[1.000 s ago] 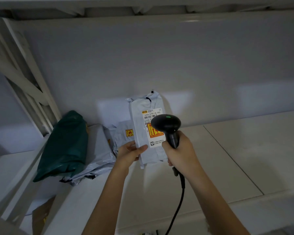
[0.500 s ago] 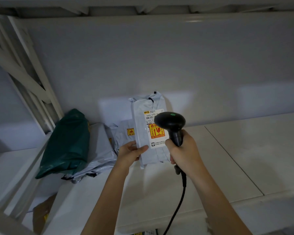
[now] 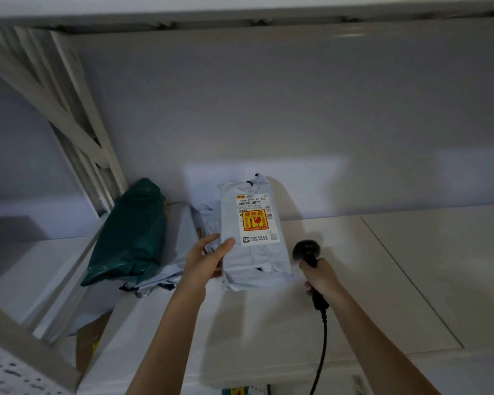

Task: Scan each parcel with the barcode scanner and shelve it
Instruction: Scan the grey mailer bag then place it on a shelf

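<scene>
At the far left of the frame we see the white shelf upright (image 3: pixel 77 129) with its slanted braces, and below it, at the lower left, a brown cardboard piece (image 3: pixel 87 346) tucked beside the shelf board. Moving right, a dark green parcel (image 3: pixel 131 238) leans at left of centre, resting against pale grey mailers (image 3: pixel 180 240) piled just beside it. Our left hand (image 3: pixel 208 260) comes next, its fingers wrapped round the lower left edge of the grey parcel (image 3: pixel 254 260), thumb laid across the front. That parcel stands nearly upright at centre frame, its bottom edge on the white shelf board (image 3: pixel 268 323) and its top against the back wall; its label (image 3: pixel 255 219), with barcode and an orange fragile sticker, faces us. Just right of the parcel, apart from it, our right hand (image 3: pixel 321 276) has its fingers clenched round the handle of the black barcode scanner (image 3: pixel 307 250), whose head sits low beside the parcel's lower right corner. The scanner's cable (image 3: pixel 322 346) drops to the bottom edge.
</scene>
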### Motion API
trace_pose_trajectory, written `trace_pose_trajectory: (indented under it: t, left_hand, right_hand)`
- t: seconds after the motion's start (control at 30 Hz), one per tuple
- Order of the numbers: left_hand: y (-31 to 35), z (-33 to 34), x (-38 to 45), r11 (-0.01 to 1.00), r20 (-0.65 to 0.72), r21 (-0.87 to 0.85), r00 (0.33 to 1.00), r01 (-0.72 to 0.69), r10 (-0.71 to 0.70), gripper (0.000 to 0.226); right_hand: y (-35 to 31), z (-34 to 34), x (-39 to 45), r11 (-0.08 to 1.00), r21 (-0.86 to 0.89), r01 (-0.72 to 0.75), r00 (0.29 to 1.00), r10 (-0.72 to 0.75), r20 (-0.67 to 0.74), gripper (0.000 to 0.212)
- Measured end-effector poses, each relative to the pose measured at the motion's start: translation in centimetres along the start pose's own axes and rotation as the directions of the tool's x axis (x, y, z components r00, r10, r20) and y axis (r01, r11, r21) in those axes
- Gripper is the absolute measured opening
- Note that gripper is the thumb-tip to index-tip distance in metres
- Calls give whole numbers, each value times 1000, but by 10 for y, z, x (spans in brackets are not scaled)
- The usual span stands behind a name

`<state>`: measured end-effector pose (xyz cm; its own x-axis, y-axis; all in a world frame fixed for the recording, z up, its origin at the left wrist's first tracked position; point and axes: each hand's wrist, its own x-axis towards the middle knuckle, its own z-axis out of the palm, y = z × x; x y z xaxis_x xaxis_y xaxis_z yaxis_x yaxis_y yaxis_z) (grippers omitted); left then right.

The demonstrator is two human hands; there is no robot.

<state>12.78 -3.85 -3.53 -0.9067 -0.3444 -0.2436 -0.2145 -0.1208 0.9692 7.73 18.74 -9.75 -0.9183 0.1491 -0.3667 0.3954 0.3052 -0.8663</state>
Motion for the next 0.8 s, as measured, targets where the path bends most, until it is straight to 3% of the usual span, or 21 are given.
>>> trace_pose_trajectory:
  t: [0.33,0.4,0.47,0.5,0.57,0.6,0.67,0.73,0.8]
  left_hand:
    - [-1,2,-26,999,-41,-47,999,4,-6,40]
    - [-2,2,-32,998,-59,-59,998,9,-12,40]
    - [-3,1,-39,998,-66,-62,998,17,-21,41]
    - [-3,0,-43,998,-64,-65,998,22,-26,39]
    - [-2,-2,-52,997,-53,-78,998,23,-27,35]
    - [-1,-3,-57,996,-53,-83,998,21,-25,34]
    - [1,-6,-68,997,-44,-80,999,13,-17,34]
    - [4,-11,-81,996,-31,-85,999,15,-17,34]
    - [8,-18,-97,997,-4,-82,1000,11,-11,32]
  right_hand:
    - [16,4,12,999,16,-41,995,39,93,17]
    - [17,3,11,997,-78,-18,996,24,83,24]
    - [14,0,8,958,-282,49,998,-55,-14,50]
    - [11,-3,1,941,-313,130,983,-163,-83,57]
    - [2,-13,-22,921,-135,365,919,-380,-110,56]
    - [-3,-19,-35,893,13,451,892,-450,-33,55]
    - [-11,-29,-64,845,232,481,812,-530,247,64]
    - [-14,-30,-89,806,216,551,698,-587,410,84]
    - [-17,-26,-118,755,204,624,643,-643,415,83]
